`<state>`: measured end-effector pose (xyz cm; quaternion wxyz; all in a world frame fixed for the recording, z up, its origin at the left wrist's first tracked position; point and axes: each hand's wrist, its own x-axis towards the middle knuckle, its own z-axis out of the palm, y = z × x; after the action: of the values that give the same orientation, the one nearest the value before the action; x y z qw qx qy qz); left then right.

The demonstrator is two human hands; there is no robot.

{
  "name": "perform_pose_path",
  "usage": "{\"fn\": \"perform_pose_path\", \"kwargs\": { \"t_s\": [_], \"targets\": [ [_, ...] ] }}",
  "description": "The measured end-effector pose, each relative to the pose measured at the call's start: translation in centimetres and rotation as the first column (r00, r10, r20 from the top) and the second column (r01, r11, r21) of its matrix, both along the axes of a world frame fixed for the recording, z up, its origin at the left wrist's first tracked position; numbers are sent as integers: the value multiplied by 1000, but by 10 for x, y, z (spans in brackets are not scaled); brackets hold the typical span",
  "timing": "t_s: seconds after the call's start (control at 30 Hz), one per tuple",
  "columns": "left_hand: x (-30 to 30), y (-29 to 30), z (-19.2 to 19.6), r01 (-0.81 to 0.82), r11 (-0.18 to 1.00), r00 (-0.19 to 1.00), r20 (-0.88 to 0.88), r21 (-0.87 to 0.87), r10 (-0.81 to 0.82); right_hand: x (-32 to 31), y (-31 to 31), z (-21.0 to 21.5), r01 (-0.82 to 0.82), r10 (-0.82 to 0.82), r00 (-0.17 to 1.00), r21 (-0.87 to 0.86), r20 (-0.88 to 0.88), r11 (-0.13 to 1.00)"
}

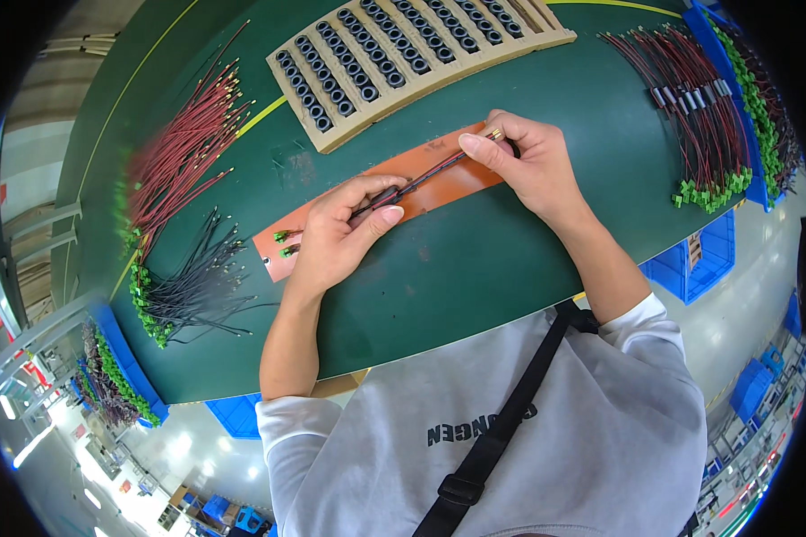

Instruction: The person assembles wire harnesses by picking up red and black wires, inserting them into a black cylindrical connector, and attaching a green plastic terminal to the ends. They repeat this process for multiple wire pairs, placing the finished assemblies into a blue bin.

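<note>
A dark red and black wire pair [437, 170] stretches between my two hands above an orange strip [421, 208] on the green table. My left hand [338, 224] pinches it at a dark cylindrical core [387, 196] around the wires. Small green connectors [287, 237] at the wires' other end show beyond my left hand, over the strip's left end. My right hand [527, 161] is closed on the wires near their pale tips [496, 134]. Part of the wires is hidden under my left fingers.
At the back, a cardboard tray [327, 141] holds rows of dark ring cores. Red wires [188, 143] and black wires [192, 282] with green connectors lie at the left. Finished-looking bundles [690, 98] lie at the right beside a blue bin [734, 89]. Another blue bin [127, 358] stands at the left edge.
</note>
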<state>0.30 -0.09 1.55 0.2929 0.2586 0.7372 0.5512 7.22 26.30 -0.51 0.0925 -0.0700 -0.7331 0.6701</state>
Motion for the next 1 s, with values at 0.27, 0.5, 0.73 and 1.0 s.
{"fn": "perform_pose_path", "kwargs": {
  "t_s": [0.27,0.5,0.73,1.0],
  "targets": [
    [-3,-1,-2,-3,1000,1000,-25,12,4,1,0,-3,-8,9,999,20,-48,1000],
    [-2,0,0,-3,1000,999,-45,-2,2,0,2,-4,-21,22,1000,45,-21,999],
    [-2,1,1,-6,1000,998,-61,-22,5,0,2,0,-18,18,1000,44,4,999],
    [-4,1,1,17,1000,991,-133,-19,-20,0,2,-3,-20,21,1000,43,-18,999]
  ]
}}
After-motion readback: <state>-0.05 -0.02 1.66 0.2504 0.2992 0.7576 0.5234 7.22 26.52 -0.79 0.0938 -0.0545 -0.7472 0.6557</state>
